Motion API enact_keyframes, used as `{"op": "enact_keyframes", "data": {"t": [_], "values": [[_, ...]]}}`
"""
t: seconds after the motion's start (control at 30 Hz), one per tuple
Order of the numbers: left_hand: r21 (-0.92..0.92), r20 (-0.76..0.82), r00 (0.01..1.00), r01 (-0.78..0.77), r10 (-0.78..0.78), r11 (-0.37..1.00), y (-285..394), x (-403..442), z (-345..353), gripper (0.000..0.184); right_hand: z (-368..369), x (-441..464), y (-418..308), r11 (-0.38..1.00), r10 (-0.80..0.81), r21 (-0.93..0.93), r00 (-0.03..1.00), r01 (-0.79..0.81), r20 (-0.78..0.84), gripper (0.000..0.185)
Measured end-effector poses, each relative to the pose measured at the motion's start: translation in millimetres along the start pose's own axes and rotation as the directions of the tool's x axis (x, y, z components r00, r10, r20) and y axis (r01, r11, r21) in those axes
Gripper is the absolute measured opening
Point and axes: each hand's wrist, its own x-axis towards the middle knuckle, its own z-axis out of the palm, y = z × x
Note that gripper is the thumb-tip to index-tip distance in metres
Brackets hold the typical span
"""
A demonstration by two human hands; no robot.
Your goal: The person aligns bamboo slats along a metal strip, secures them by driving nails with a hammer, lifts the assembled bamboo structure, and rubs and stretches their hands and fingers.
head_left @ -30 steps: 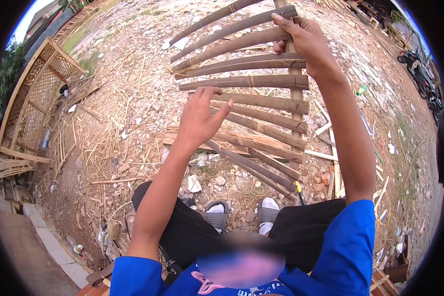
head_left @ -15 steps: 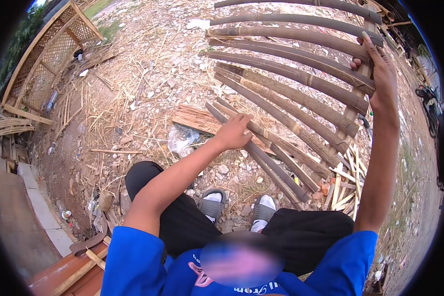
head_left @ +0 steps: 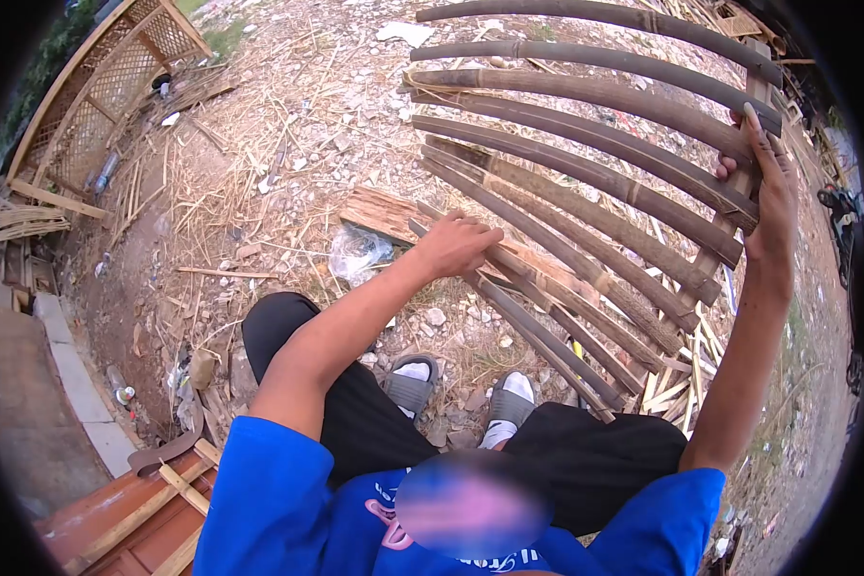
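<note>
Several dark split-bamboo slats lie side by side, joined at the right by a wooden crosspiece (head_left: 758, 86) into a slatted bamboo panel (head_left: 586, 89). My right hand (head_left: 766, 182) is closed on the panel's right edge, with the thumb up along a slat and fingertips curled at the crosspiece. At the panel's near side, my left hand (head_left: 458, 245) bends over the loose-looking bamboo strips (head_left: 547, 348), fingers wrapped over them. Part of those strips is hidden under that hand. Below the panel is a rough, split wooden board (head_left: 379, 213).
Crumpled clear plastic (head_left: 358, 254) lies beside the board. Pale split sticks (head_left: 670, 389) are heaped under the panel's lower right corner. A lattice wooden frame (head_left: 91, 96) stands far left. Reddish wood with battens (head_left: 130, 523) is at lower left. Stones and straw cover the ground.
The bamboo panel has shifted right and slightly down in view, together with my right hand. My left hand has moved a little right and remains over the near strips.
</note>
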Motion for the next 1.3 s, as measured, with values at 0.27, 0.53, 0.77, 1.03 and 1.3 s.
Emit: {"op": "enact_keyframes", "data": {"t": [0.27,0.53,0.77,1.03,1.3], "values": [[-0.126,-0.296,0.934,0.168,-0.198,0.978,7,3,2,0.030,9,-11,-17,0.997,-0.073,-0.006,0.997,0.073,0.010,0.031],[-0.513,-0.145,0.718,0.534,-0.681,0.672,-8,4,20,0.065,-4,-1,-13,0.998,-0.048,0.032,0.998,0.050,-0.051,0.033],[-0.961,-0.038,0.454,0.227,-0.890,0.156,-61,31,-37,0.064,-8,-9,-13,0.997,-0.081,-0.003,0.997,0.081,-0.014,0.032],[-0.965,0.110,0.449,-0.166,-0.887,-0.204,-87,34,-81,0.063,-8,-24,-14,0.996,-0.049,-0.078,0.999,0.048,-0.006,0.031],[-0.971,0.121,0.307,-0.162,-0.944,-0.178,-96,34,-83,0.061,-19,-32,-18,0.996,-0.056,-0.069,0.998,0.054,-0.031,0.034]]}}
